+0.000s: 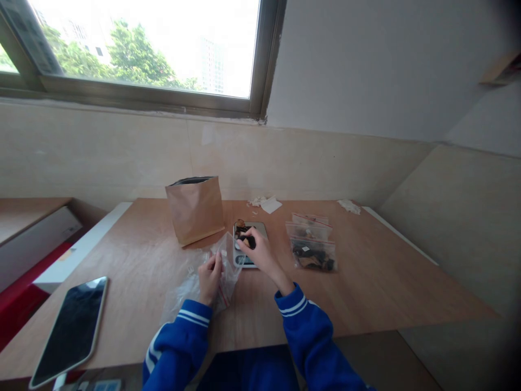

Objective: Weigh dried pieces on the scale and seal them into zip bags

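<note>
My left hand (210, 279) holds up a clear zip bag (226, 259) with a red seal strip, above a heap of more clear bags (185, 288) on the wooden table (366, 282). My right hand (257, 251) reaches over a small digital scale (249, 239) and pinches dark and tan pieces (243, 232) lying on its platform. Both sleeves are blue with white stripes.
An open brown paper bag (195, 209) stands behind the scale. Filled zip bags (312, 244) are stacked to the right. A phone (72, 328) lies at the near left. Crumpled white paper (266, 203) and another scrap (349, 206) sit near the wall.
</note>
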`<state>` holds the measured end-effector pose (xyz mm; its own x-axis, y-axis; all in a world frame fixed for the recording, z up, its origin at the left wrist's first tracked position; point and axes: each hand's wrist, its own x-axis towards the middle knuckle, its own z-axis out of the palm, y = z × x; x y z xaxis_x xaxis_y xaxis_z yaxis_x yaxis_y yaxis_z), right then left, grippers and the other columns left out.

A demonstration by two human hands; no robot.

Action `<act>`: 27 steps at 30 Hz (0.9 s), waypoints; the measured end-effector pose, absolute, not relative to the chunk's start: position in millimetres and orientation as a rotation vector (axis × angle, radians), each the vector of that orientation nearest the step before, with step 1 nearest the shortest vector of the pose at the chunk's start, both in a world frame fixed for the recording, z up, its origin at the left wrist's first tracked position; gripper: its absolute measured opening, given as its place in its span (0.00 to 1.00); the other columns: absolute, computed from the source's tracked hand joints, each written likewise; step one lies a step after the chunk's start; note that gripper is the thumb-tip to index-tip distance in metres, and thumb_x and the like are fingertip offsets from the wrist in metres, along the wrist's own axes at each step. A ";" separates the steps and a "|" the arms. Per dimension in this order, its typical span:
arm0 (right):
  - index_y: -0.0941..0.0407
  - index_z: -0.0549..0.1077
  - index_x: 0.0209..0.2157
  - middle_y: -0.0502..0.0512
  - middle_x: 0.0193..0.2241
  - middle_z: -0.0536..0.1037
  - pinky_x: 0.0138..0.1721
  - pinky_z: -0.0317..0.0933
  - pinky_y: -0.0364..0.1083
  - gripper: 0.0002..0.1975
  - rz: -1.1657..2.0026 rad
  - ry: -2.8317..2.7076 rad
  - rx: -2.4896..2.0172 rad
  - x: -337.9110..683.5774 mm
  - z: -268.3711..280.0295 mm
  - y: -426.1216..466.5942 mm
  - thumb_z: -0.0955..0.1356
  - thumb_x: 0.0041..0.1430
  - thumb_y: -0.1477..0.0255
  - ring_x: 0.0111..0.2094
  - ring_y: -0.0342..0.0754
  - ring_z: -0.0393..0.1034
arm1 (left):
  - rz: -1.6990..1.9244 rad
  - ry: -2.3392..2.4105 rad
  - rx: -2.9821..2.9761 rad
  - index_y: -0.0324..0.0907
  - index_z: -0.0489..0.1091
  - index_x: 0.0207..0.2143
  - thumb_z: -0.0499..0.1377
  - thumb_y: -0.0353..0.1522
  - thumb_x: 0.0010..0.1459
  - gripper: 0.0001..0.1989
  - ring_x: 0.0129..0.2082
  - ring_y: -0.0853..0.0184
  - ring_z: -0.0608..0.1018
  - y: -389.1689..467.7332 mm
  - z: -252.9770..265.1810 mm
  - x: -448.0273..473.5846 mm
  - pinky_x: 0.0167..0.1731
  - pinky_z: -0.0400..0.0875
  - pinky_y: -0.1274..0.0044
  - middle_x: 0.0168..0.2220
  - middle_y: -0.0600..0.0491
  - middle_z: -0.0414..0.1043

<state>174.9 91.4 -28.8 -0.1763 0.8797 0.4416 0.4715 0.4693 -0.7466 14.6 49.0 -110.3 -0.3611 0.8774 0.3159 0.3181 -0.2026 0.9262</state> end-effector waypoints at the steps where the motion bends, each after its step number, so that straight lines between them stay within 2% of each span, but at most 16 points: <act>1: 0.55 0.68 0.33 0.52 0.32 0.74 0.39 0.63 0.45 0.08 0.586 -1.879 -1.120 167.6 -25.8 87.5 0.68 0.57 0.66 0.35 0.48 0.70 | 1.604 1.592 1.384 0.42 0.60 0.15 0.50 0.50 0.61 0.27 0.16 0.71 0.64 48.6 -110.1 14.5 0.21 0.56 0.77 0.14 0.57 0.60; 4: 0.54 0.69 0.37 0.53 0.36 0.74 0.45 0.63 0.48 0.05 0.621 -1.987 -1.070 153.1 -26.3 80.0 0.67 0.59 0.70 0.41 0.49 0.70 | 1.621 1.575 1.347 0.42 0.61 0.16 0.49 0.50 0.61 0.28 0.16 0.71 0.63 47.6 -110.0 14.1 0.20 0.56 0.77 0.14 0.57 0.60; 8: 0.54 0.69 0.45 0.56 0.43 0.73 0.49 0.63 0.49 0.11 0.626 -2.068 -1.045 147.0 -33.4 74.8 0.67 0.61 0.69 0.47 0.50 0.69 | 1.638 1.543 1.347 0.43 0.59 0.16 0.48 0.51 0.62 0.28 0.16 0.71 0.63 48.1 -112.8 13.3 0.21 0.57 0.76 0.14 0.56 0.59; 11: 0.53 0.70 0.48 0.58 0.47 0.71 0.52 0.62 0.51 0.14 0.520 -2.127 -0.998 149.6 -33.0 76.5 0.66 0.62 0.66 0.50 0.52 0.67 | 1.668 1.522 1.329 0.44 0.58 0.16 0.48 0.50 0.62 0.27 0.16 0.70 0.63 49.1 -115.3 13.0 0.20 0.58 0.76 0.14 0.56 0.58; 14: 0.53 0.70 0.49 0.59 0.49 0.71 0.56 0.58 0.54 0.13 0.356 -2.034 -1.022 157.6 -35.3 88.5 0.61 0.66 0.67 0.53 0.53 0.65 | 1.678 1.522 1.276 0.44 0.57 0.16 0.47 0.49 0.62 0.27 0.16 0.70 0.62 48.7 -114.5 13.2 0.19 0.58 0.76 0.14 0.56 0.58; 16: 0.53 0.70 0.50 0.60 0.51 0.70 0.57 0.57 0.55 0.14 0.293 -1.981 -1.085 163.8 -43.7 101.2 0.60 0.67 0.68 0.54 0.53 0.64 | 1.684 1.532 1.242 0.44 0.56 0.15 0.47 0.49 0.63 0.27 0.15 0.70 0.61 47.6 -112.1 13.4 0.19 0.58 0.77 0.13 0.56 0.56; 21: 0.53 0.67 0.56 0.61 0.59 0.66 0.57 0.54 0.60 0.20 0.194 -2.158 -1.258 170.8 -79.6 129.9 0.64 0.64 0.65 0.59 0.60 0.57 | 1.755 1.546 1.224 0.44 0.54 0.14 0.48 0.48 0.61 0.27 0.16 0.70 0.60 45.4 -107.9 12.8 0.19 0.58 0.76 0.13 0.56 0.54; 23: 0.53 0.67 0.56 0.62 0.57 0.67 0.55 0.55 0.60 0.19 0.153 -2.216 -1.284 169.7 -90.1 136.1 0.64 0.64 0.65 0.57 0.60 0.59 | 1.770 1.547 1.224 0.44 0.55 0.14 0.48 0.47 0.61 0.26 0.16 0.70 0.60 45.7 -109.0 12.1 0.19 0.58 0.77 0.13 0.56 0.55; 27: 0.52 0.73 0.47 0.61 0.48 0.73 0.48 0.60 0.56 0.12 0.072 -2.219 -1.309 168.3 -96.3 141.1 0.62 0.65 0.71 0.48 0.57 0.65 | 1.766 1.545 1.198 0.43 0.56 0.14 0.48 0.47 0.62 0.27 0.15 0.71 0.60 47.7 -114.1 11.1 0.18 0.57 0.78 0.12 0.56 0.55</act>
